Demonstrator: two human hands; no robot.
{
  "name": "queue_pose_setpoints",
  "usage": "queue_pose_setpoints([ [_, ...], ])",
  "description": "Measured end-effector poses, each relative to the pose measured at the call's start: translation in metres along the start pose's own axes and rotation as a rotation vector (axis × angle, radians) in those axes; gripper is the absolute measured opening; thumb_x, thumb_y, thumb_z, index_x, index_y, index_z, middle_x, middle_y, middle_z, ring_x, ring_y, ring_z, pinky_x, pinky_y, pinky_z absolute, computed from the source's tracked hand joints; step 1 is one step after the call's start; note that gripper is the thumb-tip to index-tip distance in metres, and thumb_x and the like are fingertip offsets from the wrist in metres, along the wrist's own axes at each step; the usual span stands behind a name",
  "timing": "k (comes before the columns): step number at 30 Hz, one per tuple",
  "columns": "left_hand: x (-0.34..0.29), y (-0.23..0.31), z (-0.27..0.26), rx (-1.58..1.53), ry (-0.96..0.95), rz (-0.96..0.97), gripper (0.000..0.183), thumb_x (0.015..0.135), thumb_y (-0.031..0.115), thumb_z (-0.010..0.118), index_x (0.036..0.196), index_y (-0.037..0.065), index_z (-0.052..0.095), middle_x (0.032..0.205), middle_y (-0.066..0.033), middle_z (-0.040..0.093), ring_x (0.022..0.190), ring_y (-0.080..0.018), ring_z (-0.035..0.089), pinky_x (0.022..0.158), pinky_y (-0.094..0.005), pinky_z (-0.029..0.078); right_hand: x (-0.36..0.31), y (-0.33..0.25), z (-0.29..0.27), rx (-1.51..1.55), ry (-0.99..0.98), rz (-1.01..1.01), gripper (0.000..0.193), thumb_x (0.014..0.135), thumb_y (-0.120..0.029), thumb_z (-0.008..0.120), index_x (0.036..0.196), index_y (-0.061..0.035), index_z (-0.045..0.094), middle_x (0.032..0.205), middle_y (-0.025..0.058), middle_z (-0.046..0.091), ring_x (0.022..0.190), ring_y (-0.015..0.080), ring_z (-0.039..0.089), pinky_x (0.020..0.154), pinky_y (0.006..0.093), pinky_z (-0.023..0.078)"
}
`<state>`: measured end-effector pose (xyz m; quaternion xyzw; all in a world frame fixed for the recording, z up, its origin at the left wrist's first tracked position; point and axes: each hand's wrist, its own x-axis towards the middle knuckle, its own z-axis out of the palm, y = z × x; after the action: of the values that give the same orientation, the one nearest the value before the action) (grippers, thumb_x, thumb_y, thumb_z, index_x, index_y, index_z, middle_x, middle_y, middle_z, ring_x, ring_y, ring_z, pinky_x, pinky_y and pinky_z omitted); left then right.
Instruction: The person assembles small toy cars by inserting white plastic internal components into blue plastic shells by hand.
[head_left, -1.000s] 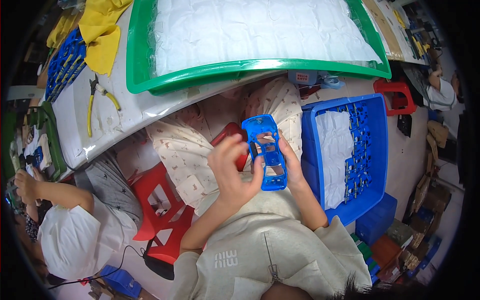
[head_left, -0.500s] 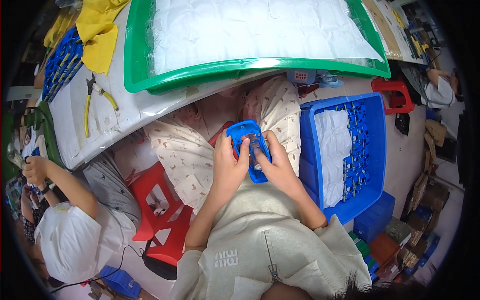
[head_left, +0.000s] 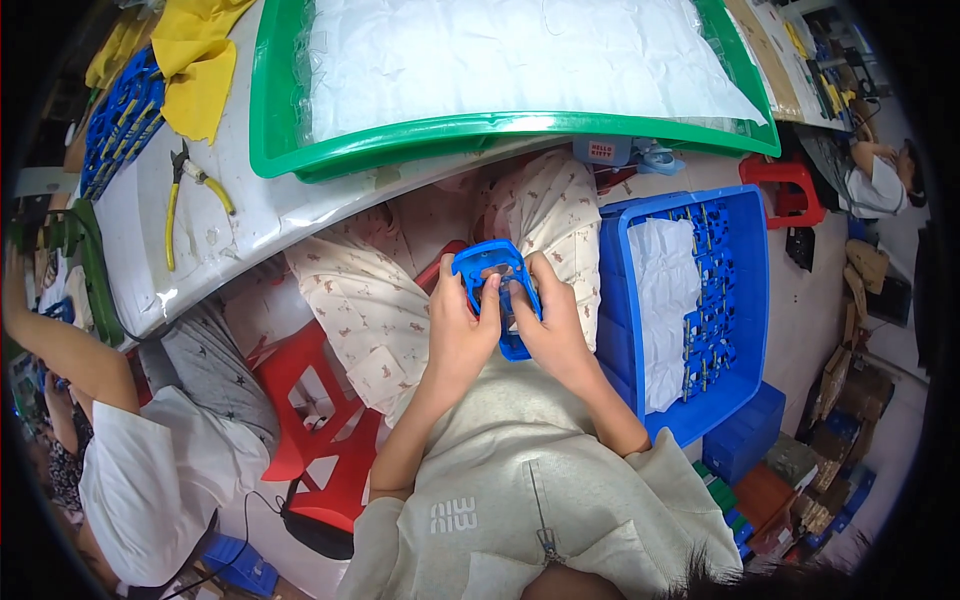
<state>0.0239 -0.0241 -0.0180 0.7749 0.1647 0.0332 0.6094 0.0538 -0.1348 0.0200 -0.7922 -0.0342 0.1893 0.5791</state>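
Observation:
Above my lap I hold a blue plastic housing (head_left: 513,345), an elongated frame with rounded ends and openings through its middle. My left hand (head_left: 462,318) is closed on its left side, thumb laid over the face. On the other side my right hand (head_left: 545,318) grips the edge, with its thumb pressed into the opening. Something clear or dark sits in that opening, but the thumbs hide most of it. To the right, a blue bin (head_left: 628,300) holds several similar blue parts (head_left: 712,290) with metal strips, beside a white sheet (head_left: 665,310).
A green tray (head_left: 440,135) lined with white sheeting rests on the white table (head_left: 225,250) ahead. Yellow-handled cutters (head_left: 172,215) and yellow cloth (head_left: 200,85) lie at its left. A red stool (head_left: 300,390) and a co-worker (head_left: 160,470) are to my left; another red stool (head_left: 800,190) stands far right.
My hands and the blue housing stay nearly in place, with the thumbs shifting slightly on it. The co-worker at left has leaned and moved an arm outward toward the left rim.

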Motion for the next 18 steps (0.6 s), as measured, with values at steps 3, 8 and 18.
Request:
queue_pose_setpoints([
  [3,0.001,0.004,-0.001,-0.027,0.000,0.007,0.046,0.083,0.014,0.056,0.112,-0.016,0.036,0.082,-0.0203,0.057,0.076,-0.0287,0.058,0.068,-0.0362,0.045,0.001,0.001,0.001,0.000,0.017,-0.015,0.008,0.084,-0.002,0.046,0.081,-0.0002,0.039,0.060,0.0078,0.043,0.055,0.0063,0.040,0.049,0.0260,0.035],
  [8,0.000,0.008,0.000,-0.062,0.031,0.076,0.029,0.082,0.009,0.056,0.100,-0.009,0.041,0.080,-0.0176,0.057,0.072,-0.0242,0.057,0.065,-0.0326,0.045,0.000,0.007,-0.002,0.059,-0.059,0.008,0.006,0.084,-0.001,0.045,0.089,0.0001,0.043,0.069,0.0065,0.050,0.063,0.0078,0.048,0.057,0.0242,0.041],
  [18,0.009,0.008,-0.003,-0.111,0.091,0.123,0.016,0.082,0.005,0.055,0.089,0.000,0.042,0.073,-0.0125,0.056,0.066,-0.0186,0.057,0.060,-0.0293,0.043,-0.006,0.020,-0.005,0.123,-0.136,0.051,0.009,0.083,0.001,0.042,0.092,0.0008,0.043,0.078,0.0081,0.057,0.073,0.0121,0.055,0.067,0.0256,0.044],
])
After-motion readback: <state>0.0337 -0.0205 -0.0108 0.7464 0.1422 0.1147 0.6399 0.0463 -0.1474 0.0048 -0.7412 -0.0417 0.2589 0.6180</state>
